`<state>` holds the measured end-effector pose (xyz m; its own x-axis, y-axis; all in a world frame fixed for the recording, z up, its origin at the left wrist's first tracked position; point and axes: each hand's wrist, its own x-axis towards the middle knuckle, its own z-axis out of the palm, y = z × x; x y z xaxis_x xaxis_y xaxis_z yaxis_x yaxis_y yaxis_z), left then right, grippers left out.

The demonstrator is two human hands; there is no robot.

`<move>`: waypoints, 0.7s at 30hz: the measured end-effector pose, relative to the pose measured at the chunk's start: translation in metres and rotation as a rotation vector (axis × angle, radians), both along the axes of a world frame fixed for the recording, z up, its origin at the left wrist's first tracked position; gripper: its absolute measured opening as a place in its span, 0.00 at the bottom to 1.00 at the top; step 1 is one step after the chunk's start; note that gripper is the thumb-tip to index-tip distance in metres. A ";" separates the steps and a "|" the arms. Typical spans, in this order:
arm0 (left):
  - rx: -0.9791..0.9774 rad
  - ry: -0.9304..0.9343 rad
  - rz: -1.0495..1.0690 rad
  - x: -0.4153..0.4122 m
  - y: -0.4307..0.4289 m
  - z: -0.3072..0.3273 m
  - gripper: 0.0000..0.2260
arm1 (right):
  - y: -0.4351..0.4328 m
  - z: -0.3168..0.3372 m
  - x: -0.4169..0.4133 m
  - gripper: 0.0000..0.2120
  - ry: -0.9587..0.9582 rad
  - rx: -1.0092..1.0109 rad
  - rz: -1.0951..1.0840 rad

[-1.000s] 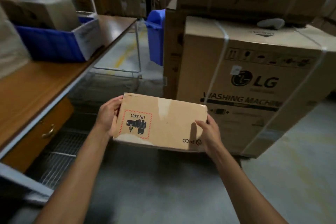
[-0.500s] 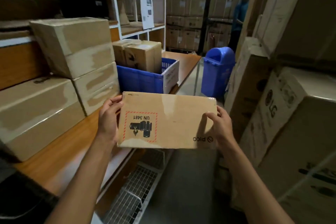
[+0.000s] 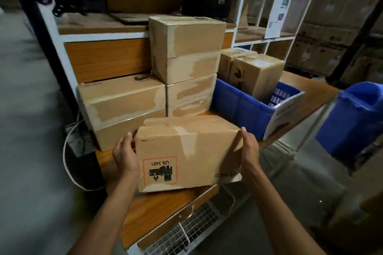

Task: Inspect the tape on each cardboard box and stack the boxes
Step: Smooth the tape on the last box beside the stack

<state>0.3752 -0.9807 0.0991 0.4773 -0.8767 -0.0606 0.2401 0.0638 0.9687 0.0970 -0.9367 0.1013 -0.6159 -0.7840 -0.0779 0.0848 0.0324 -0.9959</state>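
I hold a taped cardboard box (image 3: pixel 186 151) with a red-bordered UN 3481 label between both hands, just above the wooden table (image 3: pixel 149 209). My left hand (image 3: pixel 124 154) grips its left end, and my right hand (image 3: pixel 249 150) grips its right end. Clear tape runs over its top and down the front. Behind it stand stacked taped boxes: a wide one (image 3: pixel 122 107) on the left, a smaller one (image 3: pixel 190 94) on the right, and a taller box (image 3: pixel 186 47) on top of the smaller one.
A blue crate (image 3: pixel 240 107) holding two cardboard boxes (image 3: pixel 255 74) sits on the table to the right. A blue bin (image 3: pixel 356 118) stands on the floor further right. Shelving rises behind the stack. A white cable (image 3: pixel 68 151) hangs at the table's left end.
The view has swung left from the aisle to the table. The held box has come down in front of the stack, tilted so its taped top shows.
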 end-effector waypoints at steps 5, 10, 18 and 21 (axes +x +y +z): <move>0.114 -0.132 0.033 -0.004 -0.011 -0.020 0.08 | -0.037 -0.017 -0.008 0.10 0.008 0.087 0.109; 0.212 -0.192 0.110 -0.011 -0.007 -0.040 0.06 | -0.042 -0.046 -0.012 0.09 0.061 0.137 0.235; 0.243 -0.284 0.195 -0.007 -0.005 -0.034 0.14 | -0.054 -0.046 -0.007 0.11 0.322 0.223 0.273; 0.201 -0.554 0.157 0.002 -0.010 -0.029 0.20 | -0.058 -0.041 0.000 0.22 0.478 0.275 0.244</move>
<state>0.3770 -0.9906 0.0700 0.6078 -0.7904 0.0766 -0.3003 -0.1394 0.9436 0.0968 -0.9946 0.0600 -0.4376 -0.8974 -0.0570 -0.4128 0.2568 -0.8739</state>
